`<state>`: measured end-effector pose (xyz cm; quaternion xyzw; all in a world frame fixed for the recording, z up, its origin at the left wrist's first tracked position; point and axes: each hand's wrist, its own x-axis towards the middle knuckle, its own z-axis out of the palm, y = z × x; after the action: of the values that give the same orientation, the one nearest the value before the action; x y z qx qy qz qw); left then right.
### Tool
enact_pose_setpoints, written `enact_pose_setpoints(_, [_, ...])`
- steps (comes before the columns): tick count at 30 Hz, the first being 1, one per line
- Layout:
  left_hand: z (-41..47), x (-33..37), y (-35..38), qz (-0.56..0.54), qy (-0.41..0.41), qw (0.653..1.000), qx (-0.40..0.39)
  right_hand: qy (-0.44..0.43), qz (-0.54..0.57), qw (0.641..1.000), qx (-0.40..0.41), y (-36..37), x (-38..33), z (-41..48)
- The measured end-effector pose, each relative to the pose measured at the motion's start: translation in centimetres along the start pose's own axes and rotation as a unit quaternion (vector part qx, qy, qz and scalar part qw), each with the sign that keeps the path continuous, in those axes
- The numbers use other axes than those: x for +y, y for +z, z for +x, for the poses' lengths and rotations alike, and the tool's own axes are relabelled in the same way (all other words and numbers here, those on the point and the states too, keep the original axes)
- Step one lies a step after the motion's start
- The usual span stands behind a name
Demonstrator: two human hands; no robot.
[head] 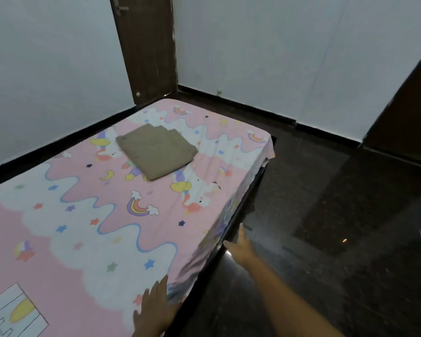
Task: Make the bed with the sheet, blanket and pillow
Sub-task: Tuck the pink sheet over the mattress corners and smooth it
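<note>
Presses sheet [88,215] flat with open left hand [153,310]; reaches right hand [241,249], fingers straight, along bed [254,186] edge. Risks pulling sheet and blanket [156,152] askew if tugged hard.

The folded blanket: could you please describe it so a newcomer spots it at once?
Find the bed with the pink cartoon sheet. Near its far end, by the brown door, lies the blanket. It is plain olive-brown, unlike the print around it.

The floor [314,190] right of the bed [247,200] offers open passage. The left wall [46,81] runs just beside the bed's left edge, blocking access there. The folded blanket [156,152] occupies the far part of the sheet [95,215].
</note>
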<state>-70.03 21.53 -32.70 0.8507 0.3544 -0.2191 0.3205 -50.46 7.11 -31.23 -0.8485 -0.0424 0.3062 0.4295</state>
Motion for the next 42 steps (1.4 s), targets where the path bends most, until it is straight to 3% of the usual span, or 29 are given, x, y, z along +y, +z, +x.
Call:
enact_pose_setpoints(6, [6.4, 8.8, -0.7, -0.05, -0.014, 0.997, 0.054, 0.031, 0.024, 0.999, -0.033, -5.8, -1.9, 7.8])
enact_pose_setpoints(13, [13.7, 18.2, 0.5, -0.073, -0.036, 0.996, 0.039, 0.071, -0.003, 0.996, -0.061, -11.0, -2.1, 18.5])
enact_pose_setpoints(19, [21.5, 23.2, 0.3, -0.028, -0.052, 0.998, 0.036, 0.091, -0.01, 0.994, -0.064, -13.4, -3.3, 26.6])
enact_pose_setpoints(28, [32.5, 30.6, 1.3, 0.058, -0.029, 0.992, 0.108, 0.114, -0.011, 0.989, -0.097, -16.0, -2.2, 40.0])
enact_pose_setpoints(32, [37.3, 33.2, 1.7, 0.05, -0.011, 0.98, 0.193, 0.083, 0.036, 0.991, -0.095, -17.2, -2.0, 44.7])
enact_pose_setpoints(37, [44.4, 37.7, 2.6, 0.039, 0.029, 0.973, 0.226, 0.102, 0.099, 0.986, -0.086, -18.3, -0.4, 51.2])
enact_pose_setpoints(42, [51.0, 39.0, 3.7, 0.012, 0.037, 0.962, 0.269, 0.149, 0.224, 0.963, -0.029, -16.4, 6.0, 63.4])
